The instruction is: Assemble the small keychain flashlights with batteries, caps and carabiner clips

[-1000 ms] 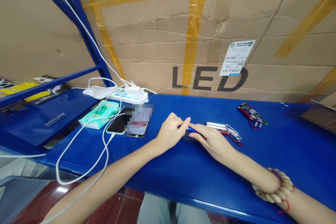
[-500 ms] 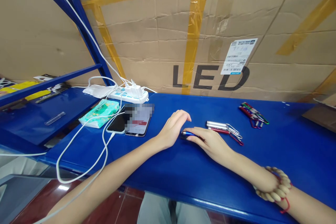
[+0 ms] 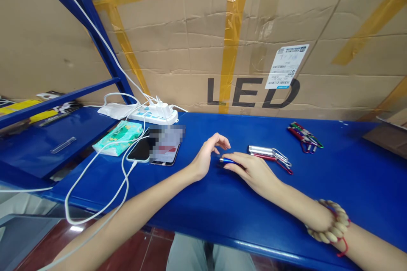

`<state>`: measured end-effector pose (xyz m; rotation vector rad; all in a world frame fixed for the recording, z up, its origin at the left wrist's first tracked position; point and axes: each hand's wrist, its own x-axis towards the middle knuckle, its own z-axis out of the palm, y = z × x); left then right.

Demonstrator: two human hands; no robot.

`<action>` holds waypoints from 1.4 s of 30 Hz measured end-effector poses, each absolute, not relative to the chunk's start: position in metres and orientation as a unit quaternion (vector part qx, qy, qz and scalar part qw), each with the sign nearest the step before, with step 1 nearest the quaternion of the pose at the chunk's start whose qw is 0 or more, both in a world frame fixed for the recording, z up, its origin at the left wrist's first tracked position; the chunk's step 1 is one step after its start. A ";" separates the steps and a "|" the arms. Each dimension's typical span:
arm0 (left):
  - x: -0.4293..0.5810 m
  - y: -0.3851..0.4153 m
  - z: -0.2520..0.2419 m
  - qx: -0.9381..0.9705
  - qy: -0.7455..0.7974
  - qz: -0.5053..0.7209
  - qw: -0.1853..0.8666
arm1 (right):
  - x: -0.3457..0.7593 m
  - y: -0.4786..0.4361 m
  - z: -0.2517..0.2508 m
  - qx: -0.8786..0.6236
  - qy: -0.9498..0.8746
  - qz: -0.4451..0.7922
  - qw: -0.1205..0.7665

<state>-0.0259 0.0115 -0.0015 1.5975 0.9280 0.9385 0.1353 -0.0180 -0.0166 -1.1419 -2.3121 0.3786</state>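
Far left: phone (image 3: 140,150) on its cable, unmoved. Left hand (image 3: 208,154) has let go of the small blue torch (image 3: 226,160). It is now lifted clear, fingers spread and loosely curled, holding nothing. The torch sits low on the worktop (image 3: 349,178), tip showing. Right hand (image 3: 252,170) alone keeps it, thumb and fingers closed lightly over the barrel. The two-handed grip is over, so handling rests with the right. Silver and red torches (image 3: 269,151) just beyond, unmoved.

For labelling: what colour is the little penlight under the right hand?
Blue. The penlight lies under the right hand; the head view shows it best.
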 end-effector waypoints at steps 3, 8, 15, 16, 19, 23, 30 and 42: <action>-0.026 0.012 -0.004 0.679 0.375 0.375 0.508 | 0.134 -0.019 -0.016 -0.437 -0.847 0.137 0.272; -0.025 0.012 -0.006 0.689 0.368 0.371 0.502 | 0.134 -0.019 -0.015 -0.442 -0.847 0.126 0.268; -0.025 0.011 -0.004 0.684 0.361 0.386 0.503 | 0.135 -0.018 -0.016 -0.437 -0.847 0.135 0.272; -0.026 0.011 -0.003 0.687 0.365 0.389 0.495 | 0.135 -0.019 -0.016 -0.430 -0.847 0.141 0.279; -0.027 0.008 0.001 0.715 0.397 0.390 0.422 | 0.135 -0.020 -0.017 -0.414 -0.849 0.140 0.296; -0.029 0.006 0.004 0.787 0.436 0.317 0.301 | 0.135 -0.021 -0.015 -0.397 -0.845 0.145 0.327; -0.031 0.010 0.004 0.785 0.385 0.341 0.346 | 0.145 -0.014 -0.001 -0.429 -0.790 0.148 0.412; -0.028 0.010 0.002 0.728 0.312 0.299 0.533 | 0.145 -0.018 0.008 -0.423 -0.739 0.260 0.456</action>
